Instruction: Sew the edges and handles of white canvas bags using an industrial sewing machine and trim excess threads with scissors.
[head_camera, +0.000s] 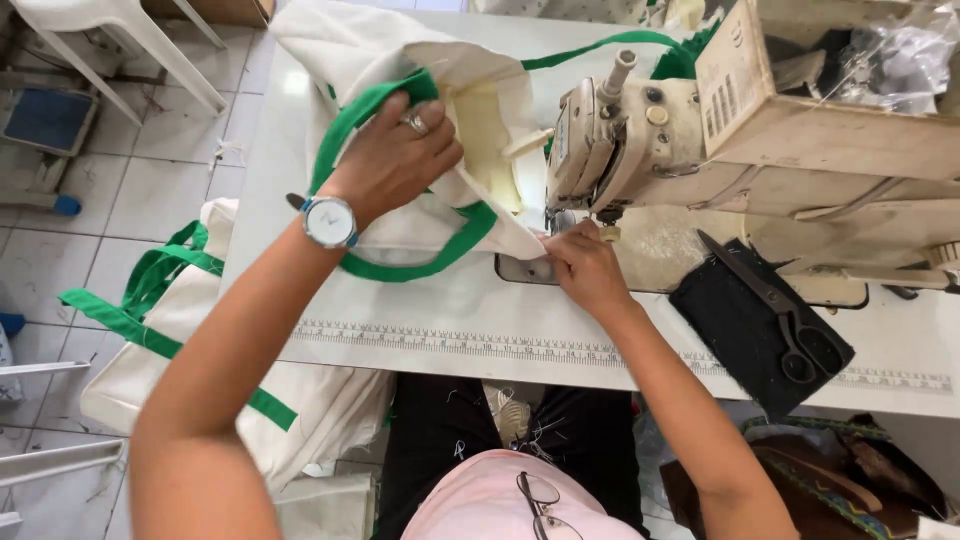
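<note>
Head view | left hand (395, 155) grips green-trimmed bag (440, 110) | right hand (585, 265) pinches its corner at sewing machine (610, 140)

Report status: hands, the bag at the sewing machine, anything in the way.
Left hand gripping cream bag at green strap. Right hand pinching bag corner under sewing machine needle. Scissors on black cloth, clear of work.

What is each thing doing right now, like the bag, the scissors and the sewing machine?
Cream cloth bag with green straps: bunched up on the white table, corner under the machine's needle.
Left hand: gripping the bag by a green strap.
Right hand: pinching the bag's corner at the needle.
Black scissors: closed, lying flat on a dark cloth.
Beige sewing machine: upright.
Finished bags: piled on the floor.
</note>
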